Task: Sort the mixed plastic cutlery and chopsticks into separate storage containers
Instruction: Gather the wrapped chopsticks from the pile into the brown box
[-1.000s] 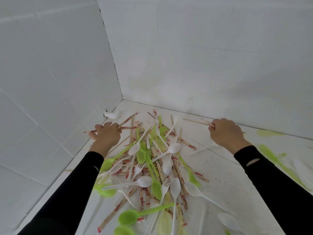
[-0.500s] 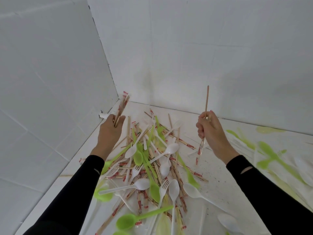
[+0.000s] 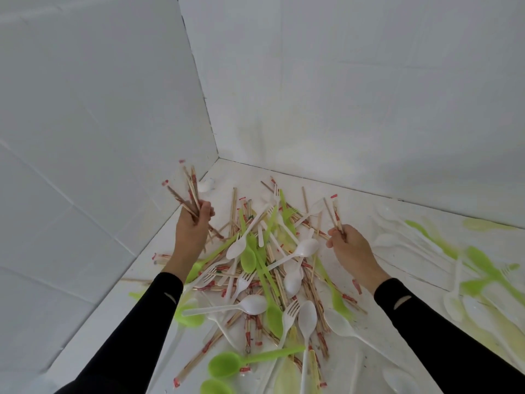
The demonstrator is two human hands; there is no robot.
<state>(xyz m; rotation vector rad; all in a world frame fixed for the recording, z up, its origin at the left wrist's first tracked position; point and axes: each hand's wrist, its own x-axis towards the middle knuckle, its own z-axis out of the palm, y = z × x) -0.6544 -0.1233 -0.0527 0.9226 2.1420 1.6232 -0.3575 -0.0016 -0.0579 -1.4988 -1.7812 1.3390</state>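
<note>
The left hand is raised above the left edge of the pile, its fingers curled round a bundle of wooden chopsticks in red-printed paper sleeves. Their ends fan upward and leftward, seen against the left wall. The right hand hovers at the pile's right side and pinches two sleeved chopsticks, which point up and slightly left. Both arms wear black sleeves.

Between and below the hands lies the mixed pile on the white worktop, set toward the corner where the left wall meets the back wall. It is a tangle of sleeved chopsticks, white spoons, white forks and lime-green cutlery. A white spoon lies just beside the right hand, a white fork lies nearer the camera, and a green spoon rests at the near edge. One small white piece sits apart in the corner. Further right, more green and white cutlery lies spread out, too blurred to name singly.
</note>
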